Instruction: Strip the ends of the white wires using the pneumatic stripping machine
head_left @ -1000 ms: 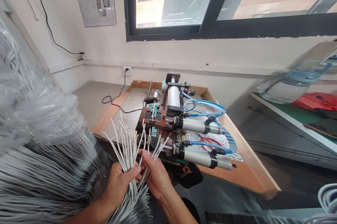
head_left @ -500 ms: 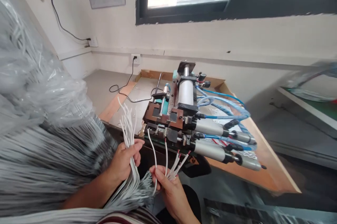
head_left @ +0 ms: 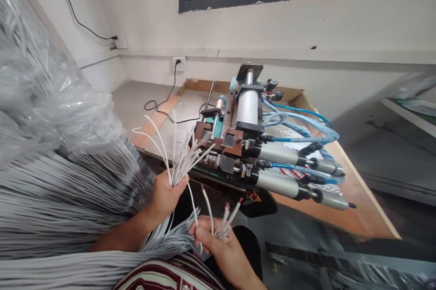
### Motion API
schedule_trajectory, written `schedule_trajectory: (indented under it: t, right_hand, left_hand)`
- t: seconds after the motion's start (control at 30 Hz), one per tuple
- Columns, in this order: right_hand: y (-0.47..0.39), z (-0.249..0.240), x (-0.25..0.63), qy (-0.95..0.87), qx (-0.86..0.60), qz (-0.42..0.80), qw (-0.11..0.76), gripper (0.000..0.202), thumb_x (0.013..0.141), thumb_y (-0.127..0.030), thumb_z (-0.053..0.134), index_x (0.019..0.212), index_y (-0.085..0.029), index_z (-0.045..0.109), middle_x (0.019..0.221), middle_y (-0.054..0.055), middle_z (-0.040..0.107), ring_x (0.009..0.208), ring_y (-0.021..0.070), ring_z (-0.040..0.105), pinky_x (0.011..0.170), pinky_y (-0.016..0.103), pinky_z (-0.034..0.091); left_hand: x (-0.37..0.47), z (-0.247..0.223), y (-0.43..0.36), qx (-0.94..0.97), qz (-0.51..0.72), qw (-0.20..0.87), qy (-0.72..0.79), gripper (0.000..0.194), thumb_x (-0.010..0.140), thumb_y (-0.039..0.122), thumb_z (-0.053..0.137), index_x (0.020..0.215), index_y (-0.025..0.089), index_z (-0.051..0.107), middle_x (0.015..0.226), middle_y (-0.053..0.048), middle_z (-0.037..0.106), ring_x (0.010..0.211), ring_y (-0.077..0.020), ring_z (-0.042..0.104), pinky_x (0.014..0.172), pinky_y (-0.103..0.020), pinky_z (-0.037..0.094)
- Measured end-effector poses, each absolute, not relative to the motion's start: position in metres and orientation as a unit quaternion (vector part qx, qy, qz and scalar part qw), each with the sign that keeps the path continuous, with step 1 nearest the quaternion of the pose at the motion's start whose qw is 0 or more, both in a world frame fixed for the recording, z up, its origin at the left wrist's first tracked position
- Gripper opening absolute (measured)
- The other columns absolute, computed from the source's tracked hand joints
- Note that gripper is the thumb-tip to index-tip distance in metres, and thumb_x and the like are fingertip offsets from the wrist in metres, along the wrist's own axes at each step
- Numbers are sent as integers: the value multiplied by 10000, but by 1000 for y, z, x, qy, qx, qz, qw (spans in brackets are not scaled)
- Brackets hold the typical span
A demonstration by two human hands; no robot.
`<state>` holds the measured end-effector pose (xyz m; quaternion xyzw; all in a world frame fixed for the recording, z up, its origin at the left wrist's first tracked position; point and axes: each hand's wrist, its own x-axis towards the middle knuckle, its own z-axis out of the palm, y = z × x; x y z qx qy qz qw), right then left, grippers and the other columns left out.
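My left hand [head_left: 168, 194] is closed around a bunch of white cables [head_left: 184, 163], their loose ends fanning upward in front of the machine. Lower and to the right, my right hand [head_left: 218, 240] grips several white cables [head_left: 225, 224], some with red wire showing at the tips. One more cable [head_left: 193, 203] runs between the two hands. Just beyond them stands a pneumatic machine [head_left: 235, 154] with silver cylinders and dark clamping blocks. Neither hand touches it.
A large mass of grey cables [head_left: 68, 194] under clear plastic wrap [head_left: 64, 108] fills the left side. The machine sits in a wooden-edged tray [head_left: 361, 199] on the bench. Blue air hoses [head_left: 306, 131] loop at its right. A black cord [head_left: 160, 105] runs to a wall socket.
The left hand's bunch has swung right and its ends have spread apart. In the right hand, the cable whose tip was at the machine is now away from it. The view has tilted down.
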<state>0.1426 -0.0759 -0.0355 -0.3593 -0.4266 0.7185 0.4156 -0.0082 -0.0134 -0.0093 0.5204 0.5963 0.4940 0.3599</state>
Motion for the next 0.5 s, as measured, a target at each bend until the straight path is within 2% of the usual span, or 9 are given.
schedule_trajectory:
  t: [0.1, 0.23, 0.5]
  right_hand:
    - [-71, -31, 141, -428, -370, 685, 459, 278, 691, -411, 631, 651, -139, 669, 543, -4, 489, 482, 88, 374, 468, 228, 282]
    - [-55, -38, 135, -311, -403, 648, 567, 253, 681, -402, 651, 750, -159, 669, 556, -15, 505, 450, 67, 354, 441, 209, 255]
    - [-33, -33, 119, -214, -403, 643, 616, 254, 651, -376, 680, 733, -135, 676, 536, -20, 511, 402, 39, 339, 406, 190, 215]
  left_hand:
    - [-7, -8, -10, 448, 531, 448, 563, 192, 677, 323, 626, 726, 137, 626, 402, 73, 445, 355, -61, 357, 378, -204, 279]
    - [-4, 0, -6, 339, 587, 543, 496, 178, 657, 299, 650, 715, 136, 609, 484, 54, 515, 338, -40, 344, 343, -190, 251]
    - [-3, 0, -7, 317, 579, 573, 485, 177, 636, 276, 676, 674, 125, 591, 495, 50, 510, 336, -34, 369, 340, -189, 269]
